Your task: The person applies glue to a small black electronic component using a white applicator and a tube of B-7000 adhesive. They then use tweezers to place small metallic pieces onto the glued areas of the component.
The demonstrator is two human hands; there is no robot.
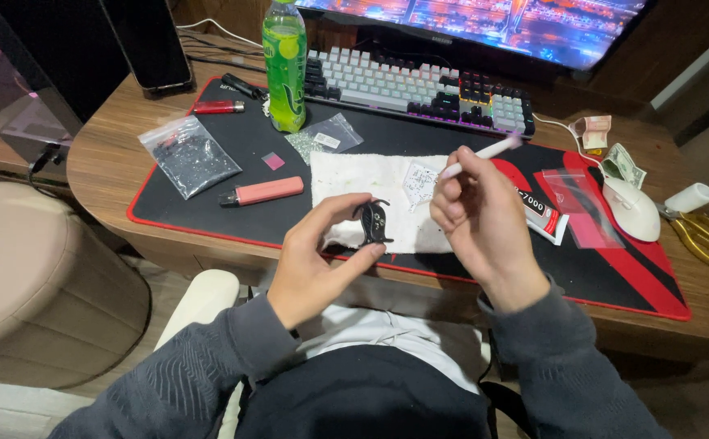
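Over the near edge of the desk mat [208, 195], both hands up off the surface. Left hand [310, 260] pinches a small black part [373, 223] btwn thumb and fingertips, fingers curled, grip closed on it; part upright, sits just above the near edge of the white cloth [370, 183]. Can't tell what the part is exactly, dark w/ small light specks. Right hand [480, 219] at 3 o'clock from the part, close but not touching. It holds a thin white stick tool [484, 152] pen-style, fingers closed round the lower end, tip pointing up to approx 1 o'clock, purple-ish tip over the mat. White cloth lies flat mid-mat, w/ a small clear bag [419, 180] on it. At 9 o'clock from the cloth: pink stick-shaped device [261, 192]. At 12: green bottle [284, 69] in front of keyboard [415, 88]. At 3 from right hand: glue tube [543, 215], then white mouse [632, 207].
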